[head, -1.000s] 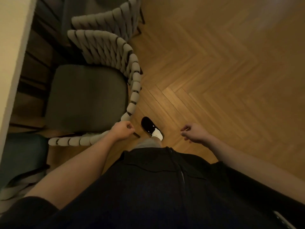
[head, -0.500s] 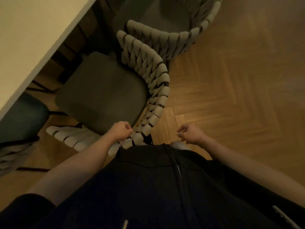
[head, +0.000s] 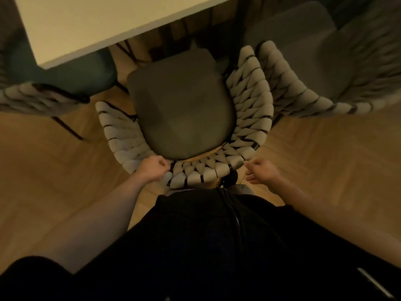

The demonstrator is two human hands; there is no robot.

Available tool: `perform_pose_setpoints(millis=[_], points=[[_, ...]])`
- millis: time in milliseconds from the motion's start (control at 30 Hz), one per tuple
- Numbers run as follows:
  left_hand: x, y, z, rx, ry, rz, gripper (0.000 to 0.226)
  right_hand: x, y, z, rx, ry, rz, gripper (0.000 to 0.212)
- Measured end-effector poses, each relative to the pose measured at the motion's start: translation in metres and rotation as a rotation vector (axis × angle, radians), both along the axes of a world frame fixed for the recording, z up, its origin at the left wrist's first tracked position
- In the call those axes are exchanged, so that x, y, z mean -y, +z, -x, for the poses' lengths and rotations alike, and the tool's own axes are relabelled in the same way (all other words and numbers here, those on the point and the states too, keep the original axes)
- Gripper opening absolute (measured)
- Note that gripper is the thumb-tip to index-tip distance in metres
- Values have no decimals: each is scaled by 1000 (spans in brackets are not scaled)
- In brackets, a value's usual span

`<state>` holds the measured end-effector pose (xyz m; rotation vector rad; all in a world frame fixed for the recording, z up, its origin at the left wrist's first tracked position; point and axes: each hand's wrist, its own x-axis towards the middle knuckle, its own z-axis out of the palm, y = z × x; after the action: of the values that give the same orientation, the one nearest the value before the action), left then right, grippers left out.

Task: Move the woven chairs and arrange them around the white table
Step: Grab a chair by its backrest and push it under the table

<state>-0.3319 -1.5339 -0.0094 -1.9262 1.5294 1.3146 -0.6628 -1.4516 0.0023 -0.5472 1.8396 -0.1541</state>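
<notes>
Both bare forearms reach forward from the dark-clothed torso. The left hand (head: 154, 168) is curled into a fist, gripping the back rim of the woven chair (head: 196, 174). The right hand (head: 261, 172) hovers just beside that rim, fingers (head: 251, 165) loosely bent, apart from it.

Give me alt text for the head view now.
Left hand grips the woven back of the middle chair, which faces the white table; right hand hovers open beside it. More chairs stand either side.
</notes>
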Motion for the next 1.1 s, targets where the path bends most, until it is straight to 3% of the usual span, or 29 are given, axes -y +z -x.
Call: perform_pose_setpoints(millis=[167, 233, 333, 467, 533, 667, 800, 933, 1100], points=[[-37, 2, 0, 194, 229, 125, 30, 33, -12, 17, 67, -205, -22, 45], [-54, 1, 0, 196, 542, 76, 46, 42, -16, 17, 148, -334, -36, 47], [-71, -7, 5, -18, 1174, -108, 46, 48, -25, 16, 237, -435, -56, 45], [-62, -25, 14, -317, 1575, -105, 35, 56, -37, 14, 280, -526, -95, 22], [-56, -36, 12, -374, 1681, -102, 38, 59, -44, 11, 286, -583, -106, 16], [-54, -49, 10, -458, 1810, -112, 49, 64, -55, 9, 322, -688, -159, 35], [-54, -54, 19, -462, 1921, -20, 46, 66, -58, 6, 340, -810, -161, 22], [-55, -54, 20, -459, 1971, 72, 49, 65, -63, 4, 299, -880, -143, 46], [-46, -52, 20, -490, 1997, 152, 56, 74, -56, 6, 337, -937, -59, 39]])
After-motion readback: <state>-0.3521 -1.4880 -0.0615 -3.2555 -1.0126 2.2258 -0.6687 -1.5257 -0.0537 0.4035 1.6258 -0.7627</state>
